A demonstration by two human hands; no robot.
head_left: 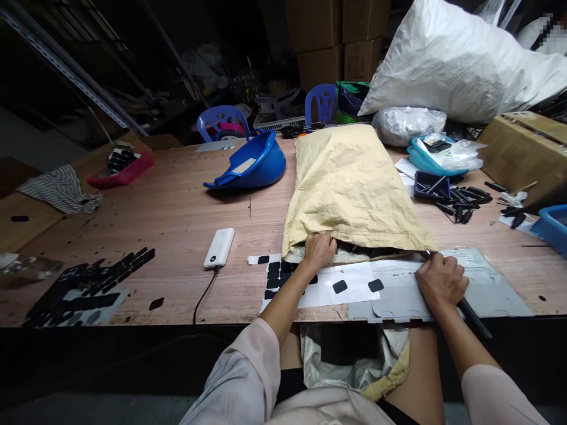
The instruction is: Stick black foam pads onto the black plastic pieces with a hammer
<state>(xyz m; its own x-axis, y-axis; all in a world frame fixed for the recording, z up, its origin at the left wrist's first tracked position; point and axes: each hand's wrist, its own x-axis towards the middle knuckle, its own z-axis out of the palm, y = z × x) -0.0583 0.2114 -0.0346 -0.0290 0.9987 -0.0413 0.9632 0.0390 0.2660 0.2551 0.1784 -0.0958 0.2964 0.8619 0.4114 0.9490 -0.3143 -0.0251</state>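
A tan paper sack (349,183) lies on the table in front of me, its near end parted, with dark items showing in the gap. My left hand (319,249) is closed on the lower lip of that opening, left of its middle. At the sack's right near corner my right hand (442,278) is closed around a tool with a long black handle (475,319). A short metallic part shows between the fist and the corner; the tool's kind is hidden. Beneath both hands lie a white sheet with black stickers (340,287) and a grey plastic sheet (496,289).
A white power bank (220,248) with a cable lies left, beyond it a blue basin (252,162). Black strips (119,271) lie far left. On the right are black handle-like pieces (465,200), a turquoise basket (432,162) and a cardboard box (527,153). An open bag (328,369) hangs at my lap.
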